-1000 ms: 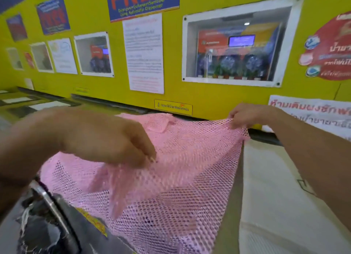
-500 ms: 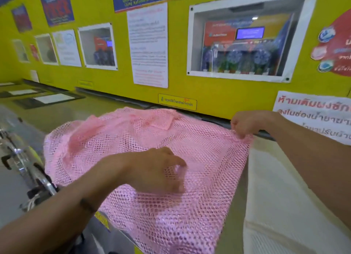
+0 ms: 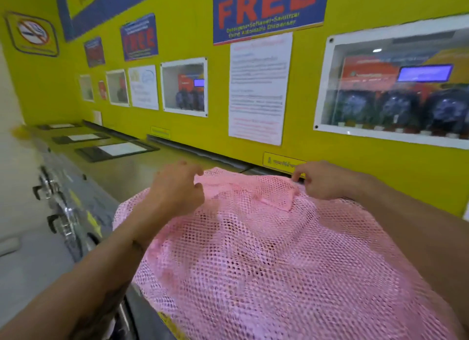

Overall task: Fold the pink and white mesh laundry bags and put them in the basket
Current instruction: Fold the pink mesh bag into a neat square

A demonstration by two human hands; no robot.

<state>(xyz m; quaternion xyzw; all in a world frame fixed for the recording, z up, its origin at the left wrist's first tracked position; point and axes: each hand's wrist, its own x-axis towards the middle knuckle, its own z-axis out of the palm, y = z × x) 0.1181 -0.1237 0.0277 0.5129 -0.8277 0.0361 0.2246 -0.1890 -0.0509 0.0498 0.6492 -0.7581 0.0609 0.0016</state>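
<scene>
A pink mesh laundry bag lies spread over the top of the machines, its near part hanging past the front edge. My left hand pinches the bag's far left edge. My right hand pinches the far edge on the right, near a small folded pink flap. Both hands sit close to the yellow wall. No white bag and no basket are in view.
The grey-green machine top runs away to the left with dark lids set in it. Metal door handles line the machine fronts at left. The yellow wall with posters and dispenser windows stands right behind the bag.
My left hand has gone from the middle of the bag to its far left edge. My right hand shifted left along the far edge. The view has turned left, so the white bag is out of frame.
</scene>
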